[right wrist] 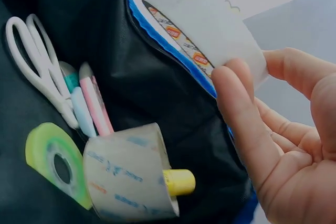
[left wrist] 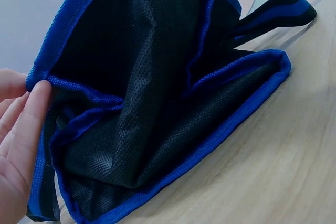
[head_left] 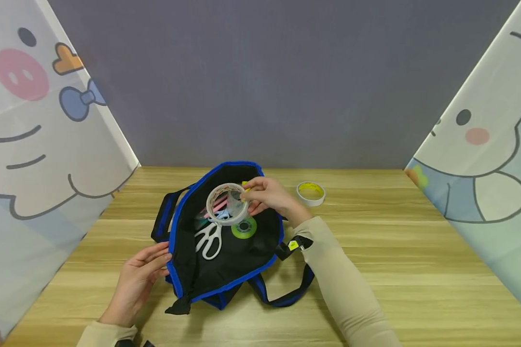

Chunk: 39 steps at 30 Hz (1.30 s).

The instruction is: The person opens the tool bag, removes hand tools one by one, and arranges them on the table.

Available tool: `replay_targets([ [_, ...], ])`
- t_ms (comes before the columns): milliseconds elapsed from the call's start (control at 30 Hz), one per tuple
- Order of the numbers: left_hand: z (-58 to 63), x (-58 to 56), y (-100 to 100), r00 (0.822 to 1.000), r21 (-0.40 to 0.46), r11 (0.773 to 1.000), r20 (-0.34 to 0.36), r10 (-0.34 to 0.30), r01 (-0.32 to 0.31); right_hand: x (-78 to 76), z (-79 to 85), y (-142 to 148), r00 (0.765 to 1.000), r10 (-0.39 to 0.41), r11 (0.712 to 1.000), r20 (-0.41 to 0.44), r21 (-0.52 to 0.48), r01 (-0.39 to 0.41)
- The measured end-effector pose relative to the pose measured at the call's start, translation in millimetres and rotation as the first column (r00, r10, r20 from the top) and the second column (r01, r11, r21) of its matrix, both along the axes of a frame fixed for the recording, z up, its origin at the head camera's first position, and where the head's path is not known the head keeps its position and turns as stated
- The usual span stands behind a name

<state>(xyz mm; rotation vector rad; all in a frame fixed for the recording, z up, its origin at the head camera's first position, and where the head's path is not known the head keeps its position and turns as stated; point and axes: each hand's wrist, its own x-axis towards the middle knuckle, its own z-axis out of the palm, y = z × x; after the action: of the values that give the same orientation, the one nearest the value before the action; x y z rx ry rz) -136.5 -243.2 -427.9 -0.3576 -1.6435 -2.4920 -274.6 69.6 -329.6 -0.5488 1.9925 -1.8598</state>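
Note:
A black bag with blue edging (head_left: 260, 250) lies on the table with its mouth spread wide. My left hand (head_left: 141, 277) pinches the bag's rim on the left, thumb and fingers at the blue edge (left wrist: 39, 74). Over the opening, my right hand (head_left: 267, 195) holds a roll of white tape (right wrist: 205, 24) between thumb and fingers; its core is printed. Inside the bag are white-handled scissors (right wrist: 39, 72), pink and blue pens (right wrist: 95, 103), a green tape dispenser (right wrist: 44, 148) and a clear tape roll with blue print (right wrist: 123, 171). A yellow cap (right wrist: 181, 182) pokes out of the clear roll.
Another white tape roll with a yellow core (head_left: 317, 201) lies on the wooden table (head_left: 395, 241), right of the bag. One bag strap (head_left: 286, 300) loops out at the front, another (head_left: 161, 219) at the left. A grey wall (head_left: 269, 86) and cartoon-printed panels (head_left: 499, 144) enclose the table.

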Motion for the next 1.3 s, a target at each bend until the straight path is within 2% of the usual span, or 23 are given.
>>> replay_targets([
  [233, -0.1, 2.0, -0.7, 1.0, 0.023, 1.0, -0.028, -0.003, 0.003, -5.6, 5.2, 23.1, 0.998, -0.063, 0.996, 0.022, -0.066, 0.064],
  [467, 1.2, 0.9, -0.7, 0.999, 0.019, 1.0, -0.035, -0.009, 0.01, -10.8, 4.3, 48.7, 0.991, -0.135, 0.984, 0.008, -0.114, 0.135],
  [633, 2.0, -0.5, 0.3, 0.999, 0.007, 1.0, -0.033, -0.001, 0.001, -14.2, 5.4, 65.3, 0.981, -0.196, 0.973, -0.006, -0.127, 0.194],
  [800, 1.4, -1.4, 1.1, 0.999, 0.023, 0.999, -0.047, -0.026, 0.027, -17.4, 7.4, 85.4, 0.965, -0.262, 0.957, -0.018, -0.134, 0.257],
  [1033, 0.3, -0.4, 1.3, 0.999, 0.029, 1.0, -0.039, -0.01, 0.011, -21.9, 3.7, 117.7, 0.95, -0.308, 0.949, -0.052, -0.091, 0.303],
  [1300, -5.5, 2.7, 1.6, 0.998, 0.018, 0.999, -0.043, -0.036, 0.037, -15.6, -15.0, 159.4, 0.935, -0.352, 0.936, -0.03, -0.032, 0.351],
])
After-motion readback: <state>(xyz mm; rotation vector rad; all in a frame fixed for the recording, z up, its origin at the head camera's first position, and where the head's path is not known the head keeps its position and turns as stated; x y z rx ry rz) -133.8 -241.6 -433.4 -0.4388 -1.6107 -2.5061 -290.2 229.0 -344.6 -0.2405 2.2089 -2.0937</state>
